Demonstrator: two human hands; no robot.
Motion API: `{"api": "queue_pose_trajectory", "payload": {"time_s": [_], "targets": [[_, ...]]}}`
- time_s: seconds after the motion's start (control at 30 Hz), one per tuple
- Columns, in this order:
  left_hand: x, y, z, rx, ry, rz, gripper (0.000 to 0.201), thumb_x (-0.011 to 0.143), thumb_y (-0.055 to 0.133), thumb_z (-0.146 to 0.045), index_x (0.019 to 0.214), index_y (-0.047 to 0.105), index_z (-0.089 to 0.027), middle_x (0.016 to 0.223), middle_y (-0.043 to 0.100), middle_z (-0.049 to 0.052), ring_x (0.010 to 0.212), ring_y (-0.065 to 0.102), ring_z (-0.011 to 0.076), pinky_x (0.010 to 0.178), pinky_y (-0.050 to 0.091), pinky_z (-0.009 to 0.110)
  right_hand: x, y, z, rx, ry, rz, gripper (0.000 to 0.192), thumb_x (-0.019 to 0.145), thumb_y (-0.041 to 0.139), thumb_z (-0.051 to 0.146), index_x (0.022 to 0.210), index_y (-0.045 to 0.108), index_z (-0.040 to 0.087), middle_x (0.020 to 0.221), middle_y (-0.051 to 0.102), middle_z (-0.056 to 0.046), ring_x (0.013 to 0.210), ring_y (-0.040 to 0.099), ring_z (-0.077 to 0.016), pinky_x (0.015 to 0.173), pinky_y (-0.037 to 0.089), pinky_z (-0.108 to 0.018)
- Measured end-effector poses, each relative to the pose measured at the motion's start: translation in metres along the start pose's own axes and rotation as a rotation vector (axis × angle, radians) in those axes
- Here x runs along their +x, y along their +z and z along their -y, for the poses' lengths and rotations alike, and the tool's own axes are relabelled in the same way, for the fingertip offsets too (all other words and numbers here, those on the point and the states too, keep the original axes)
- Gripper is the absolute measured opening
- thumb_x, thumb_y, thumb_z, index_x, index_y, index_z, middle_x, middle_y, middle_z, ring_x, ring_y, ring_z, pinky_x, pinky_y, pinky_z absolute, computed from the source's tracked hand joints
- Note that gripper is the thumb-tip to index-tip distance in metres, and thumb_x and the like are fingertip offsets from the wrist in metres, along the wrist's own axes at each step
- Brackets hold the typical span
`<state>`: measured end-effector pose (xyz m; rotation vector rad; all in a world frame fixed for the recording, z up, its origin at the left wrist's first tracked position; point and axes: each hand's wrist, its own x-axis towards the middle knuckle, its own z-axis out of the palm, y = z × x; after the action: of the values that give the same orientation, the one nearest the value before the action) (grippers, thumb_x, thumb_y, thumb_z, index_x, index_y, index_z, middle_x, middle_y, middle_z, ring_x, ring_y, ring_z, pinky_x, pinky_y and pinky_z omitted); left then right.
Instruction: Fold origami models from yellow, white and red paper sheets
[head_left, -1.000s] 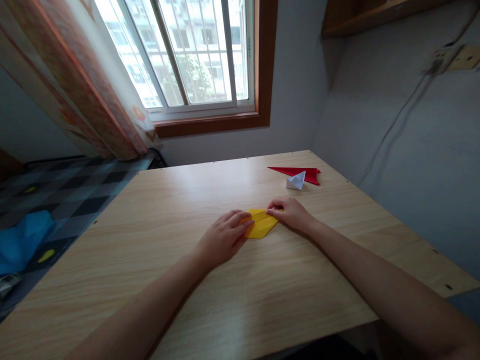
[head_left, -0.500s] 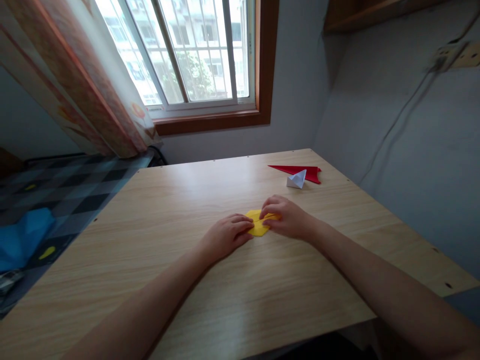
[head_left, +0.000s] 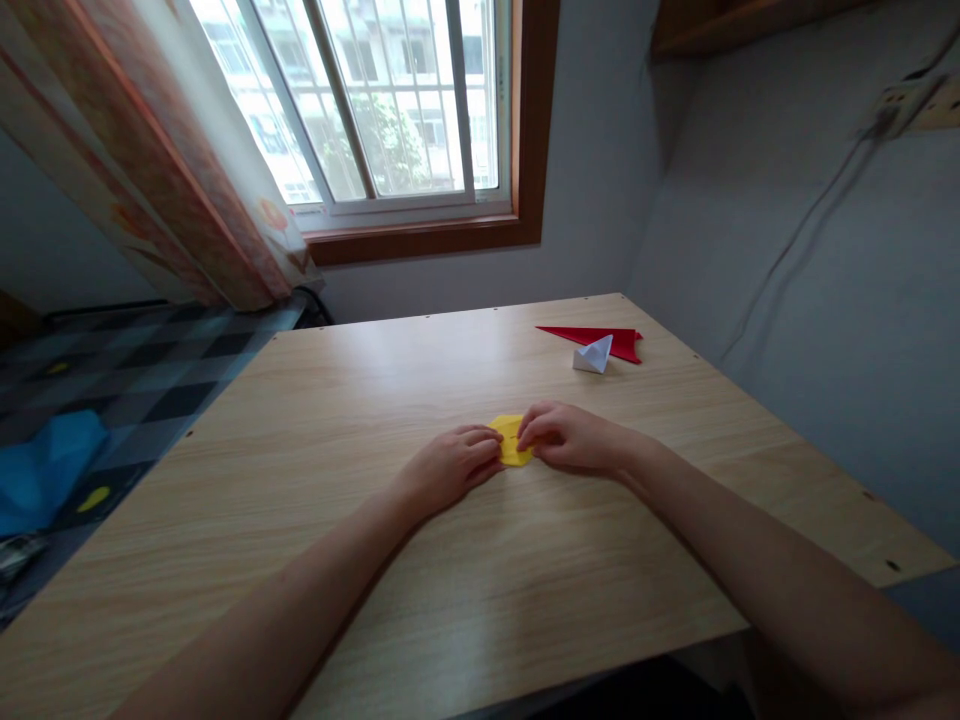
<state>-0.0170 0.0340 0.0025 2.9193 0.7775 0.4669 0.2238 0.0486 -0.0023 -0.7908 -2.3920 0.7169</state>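
A small folded sheet of yellow paper [head_left: 513,442] lies flat on the wooden table [head_left: 420,620] between my hands. My left hand [head_left: 452,463] rests on its left edge, fingers together and pressing it down. From the right, my right hand [head_left: 568,437] has its fingers bent and closed on the paper's right side, covering that part. Beyond my right hand stands a small white folded paper boat [head_left: 593,354]. Behind the boat lies a long, pointed piece of folded red paper [head_left: 600,338].
A window [head_left: 397,110] with a brown frame is in the wall past the table. To the left, a bed with a checked cover [head_left: 187,345] holds a blue folded paper [head_left: 52,470]. A cable [head_left: 795,230] runs down the right wall from a socket.
My right hand's fingers have come down and closed in on the paper, moving slightly left. The raised yellow flap between them no longer shows. My left hand stays nearly still.
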Motion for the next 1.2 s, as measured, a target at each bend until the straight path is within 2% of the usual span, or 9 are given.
{"api": "queue_pose_trajectory", "payload": {"time_s": [0.27,0.47,0.63,0.7,1.0,1.2], "targets": [[-0.0001,0.0002,-0.0003,-0.010,-0.011,0.013,0.020,0.097,0.046,-0.024,0.097,0.065,-0.018,0.106,0.069,0.007,0.098,0.064,0.0178,0.090,0.050,0.030,-0.0009,-0.0043,0.0044,-0.038,0.028,0.046,0.022,0.073,0.060,0.004,0.084,0.073,0.017,0.094,0.068,-0.005,0.085,0.062,-0.0155,0.078,0.049,-0.025],[0.0005,0.0014,0.0002,-0.023,-0.053,0.004,0.020,0.097,0.044,-0.024,0.100,0.062,-0.017,0.103,0.069,0.008,0.095,0.064,0.0191,0.087,0.052,0.031,-0.0020,-0.0049,0.0070,-0.214,-0.007,0.023,0.020,0.072,0.064,0.007,0.086,0.072,0.018,0.092,0.068,-0.004,0.083,0.061,-0.0158,0.074,0.046,-0.024],[0.0005,0.0017,-0.0001,0.007,-0.063,-0.024,0.018,0.097,0.045,-0.022,0.101,0.061,-0.017,0.104,0.069,0.008,0.098,0.063,0.0194,0.089,0.051,0.032,0.0006,-0.0005,0.0056,-0.379,-0.068,-0.011,0.007,0.079,0.066,0.015,0.078,0.071,0.019,0.086,0.069,-0.005,0.081,0.059,-0.0172,0.076,0.044,-0.029],[0.0004,0.0008,-0.0001,0.020,-0.056,-0.029,0.018,0.097,0.045,-0.023,0.100,0.062,-0.017,0.103,0.069,0.008,0.099,0.062,0.0198,0.090,0.051,0.033,0.0016,0.0011,0.0045,-0.411,-0.071,-0.026,0.008,0.082,0.065,0.018,0.076,0.071,0.019,0.083,0.068,-0.005,0.080,0.058,-0.0176,0.077,0.043,-0.030],[0.0001,-0.0031,-0.0024,0.046,-0.106,0.003,0.017,0.095,0.050,-0.030,0.095,0.063,-0.018,0.096,0.068,0.006,0.094,0.060,0.0213,0.084,0.050,0.034,0.0016,0.0028,0.0052,-0.276,0.010,-0.029,0.010,0.086,0.061,0.015,0.078,0.067,0.016,0.081,0.064,-0.005,0.078,0.057,-0.0156,0.071,0.042,-0.025],[0.0008,0.0037,0.0012,-0.006,-0.195,-0.087,0.017,0.094,0.052,-0.031,0.092,0.065,-0.019,0.094,0.070,0.006,0.092,0.062,0.0208,0.082,0.050,0.034,0.0032,0.0037,0.0076,-0.263,0.114,-0.040,0.013,0.087,0.058,0.016,0.076,0.065,0.015,0.078,0.062,-0.004,0.072,0.053,-0.0141,0.067,0.039,-0.025]]}}
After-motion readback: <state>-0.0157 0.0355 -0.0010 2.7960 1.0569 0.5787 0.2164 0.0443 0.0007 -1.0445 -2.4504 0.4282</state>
